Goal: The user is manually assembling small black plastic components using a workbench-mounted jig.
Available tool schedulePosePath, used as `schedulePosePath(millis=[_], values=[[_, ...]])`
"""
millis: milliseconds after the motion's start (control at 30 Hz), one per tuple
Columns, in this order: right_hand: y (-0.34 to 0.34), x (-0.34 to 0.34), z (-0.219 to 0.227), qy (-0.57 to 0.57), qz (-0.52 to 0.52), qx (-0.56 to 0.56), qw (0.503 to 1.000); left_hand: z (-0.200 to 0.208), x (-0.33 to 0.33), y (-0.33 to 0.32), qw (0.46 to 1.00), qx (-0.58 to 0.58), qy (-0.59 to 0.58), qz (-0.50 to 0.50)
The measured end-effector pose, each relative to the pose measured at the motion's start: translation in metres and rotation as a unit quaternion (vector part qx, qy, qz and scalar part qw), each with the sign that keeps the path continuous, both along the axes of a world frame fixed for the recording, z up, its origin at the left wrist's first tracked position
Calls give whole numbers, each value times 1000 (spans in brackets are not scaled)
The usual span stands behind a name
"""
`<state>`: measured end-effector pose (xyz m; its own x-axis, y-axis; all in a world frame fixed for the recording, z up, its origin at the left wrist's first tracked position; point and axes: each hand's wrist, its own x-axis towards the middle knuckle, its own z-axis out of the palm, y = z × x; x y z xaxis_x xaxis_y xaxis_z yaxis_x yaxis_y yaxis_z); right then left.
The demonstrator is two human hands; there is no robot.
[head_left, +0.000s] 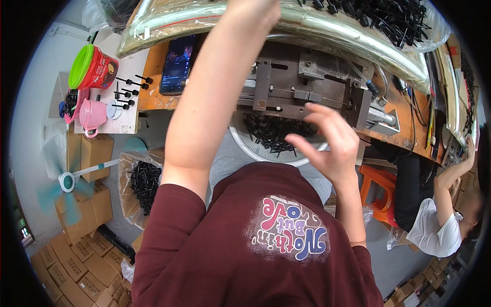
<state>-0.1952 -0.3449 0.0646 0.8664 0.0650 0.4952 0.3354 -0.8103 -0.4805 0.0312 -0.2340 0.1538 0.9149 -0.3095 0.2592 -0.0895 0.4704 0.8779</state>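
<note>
My left arm reaches far forward over the bench. Only the back part of my left hand shows at the top edge, near the raised, plastic-wrapped shelf edge; its fingers are cut off. My right hand hovers at the front of a dark metal fixture, thumb and fingers apart, with nothing visible between them. A small metal block on the fixture lies just beyond its fingertips. Below, a white basket on my lap holds many black plastic-looking parts with thin stems.
A heap of similar black parts lies on the shelf. Left are a phone, a red tub, a pink cup and a fan. A co-worker sits at right near an orange stool.
</note>
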Motion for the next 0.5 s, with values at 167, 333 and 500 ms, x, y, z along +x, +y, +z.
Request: schedulePosePath(millis=[167,333,500], values=[[-4,13,17,-137,-57,260,954,-11,-56,13,988,-32,80,-131],[-9,-5,31,-99,-9,217,971,-28,-93,23,981,-40,105,-156],[-4,-11,38,-117,41,113,986,-30,-110,39,977,21,115,-179]])
